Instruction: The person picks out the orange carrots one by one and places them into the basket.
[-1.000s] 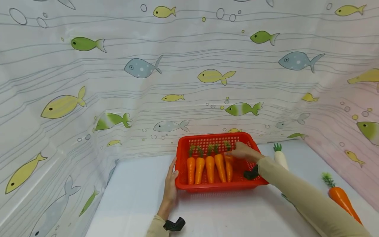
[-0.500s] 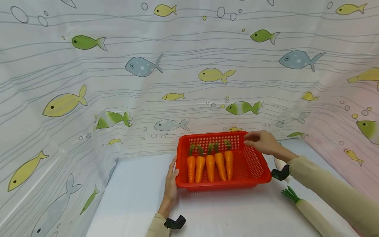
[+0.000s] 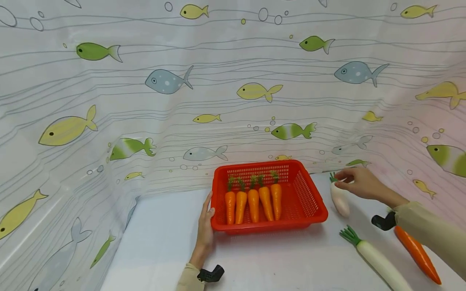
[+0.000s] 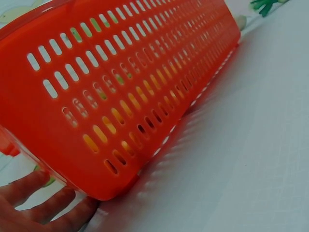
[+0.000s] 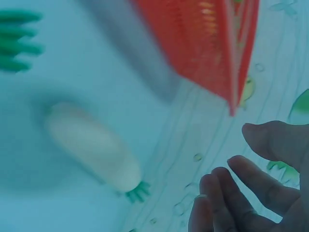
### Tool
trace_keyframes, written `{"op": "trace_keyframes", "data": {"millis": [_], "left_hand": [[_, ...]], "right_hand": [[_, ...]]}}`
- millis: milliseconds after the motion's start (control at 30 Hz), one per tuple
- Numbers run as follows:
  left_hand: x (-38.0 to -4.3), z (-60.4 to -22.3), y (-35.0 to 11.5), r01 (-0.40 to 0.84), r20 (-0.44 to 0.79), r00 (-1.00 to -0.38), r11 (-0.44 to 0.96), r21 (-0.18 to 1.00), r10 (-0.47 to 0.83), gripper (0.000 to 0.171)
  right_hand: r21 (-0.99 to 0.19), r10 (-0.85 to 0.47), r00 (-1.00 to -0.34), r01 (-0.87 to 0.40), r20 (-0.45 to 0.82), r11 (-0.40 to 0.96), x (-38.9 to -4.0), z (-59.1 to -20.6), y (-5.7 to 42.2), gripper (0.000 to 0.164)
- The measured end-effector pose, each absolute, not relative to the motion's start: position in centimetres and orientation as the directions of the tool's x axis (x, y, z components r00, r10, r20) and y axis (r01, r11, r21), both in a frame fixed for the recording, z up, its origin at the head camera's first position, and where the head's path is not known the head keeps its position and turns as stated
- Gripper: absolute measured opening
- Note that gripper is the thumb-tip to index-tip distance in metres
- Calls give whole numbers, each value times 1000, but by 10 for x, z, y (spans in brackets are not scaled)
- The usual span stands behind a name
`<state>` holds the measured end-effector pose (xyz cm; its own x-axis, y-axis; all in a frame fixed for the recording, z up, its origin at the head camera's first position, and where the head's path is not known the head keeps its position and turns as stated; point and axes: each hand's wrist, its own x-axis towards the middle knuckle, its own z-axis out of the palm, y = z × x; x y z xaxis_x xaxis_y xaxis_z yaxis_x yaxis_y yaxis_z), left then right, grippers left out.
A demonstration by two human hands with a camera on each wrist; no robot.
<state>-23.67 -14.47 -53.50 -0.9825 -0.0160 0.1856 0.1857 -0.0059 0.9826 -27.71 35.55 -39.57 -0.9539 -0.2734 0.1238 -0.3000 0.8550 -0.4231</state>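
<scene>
A red plastic basket [image 3: 269,227] holds several orange carrots [image 3: 253,206] with green tops, lying side by side in its left and middle part. My left hand [image 3: 205,226] rests against the basket's left end, its fingers extended along the outer wall; the left wrist view shows the fingertips [image 4: 72,210] right at that wall. To the right of the basket, my right hand [image 3: 358,184] hovers by the leafy end of a short white radish [image 3: 340,200]. Nothing is between its parted thumb and fingers [image 5: 260,186] in the right wrist view.
A longer white radish [image 3: 382,264] with green stalks lies on the white table [image 3: 164,242] at the front right. Beyond it, a larger orange carrot [image 3: 418,254] lies partly under the right forearm. A fish-printed curtain [image 3: 174,121] rises behind the table and at both sides.
My right hand has withdrawn from the rightmost carrot in the basket, crossed the basket's right rim and reached the short white radish. The left hand has stayed at the basket's left end.
</scene>
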Motion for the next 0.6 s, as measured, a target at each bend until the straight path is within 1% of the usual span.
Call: {"op": "trace_keyframes", "data": {"millis": [200,400,533,600], "left_hand": [[-236,-536,-147,188,188,-982,5,982,-23,57],[-236,-538,-150,188,188,-982,5,982,-23,57],[-236,-537,-150,187,187,-982,-4,982,-16,57],[-236,-536,-150,182,182,-983,-7,983,-12,57]], "right_hand": [[-373,-243,-968,-250,68,893,-256,-411,393,41],[-295,-190,-981,-191,32,936,-235,-423,428,45],[-269,-133,-991,-125,-13,955,-222,-432,452,51],[-255,-85,-994,-66,-63,965,-215,-438,463,59]]}}
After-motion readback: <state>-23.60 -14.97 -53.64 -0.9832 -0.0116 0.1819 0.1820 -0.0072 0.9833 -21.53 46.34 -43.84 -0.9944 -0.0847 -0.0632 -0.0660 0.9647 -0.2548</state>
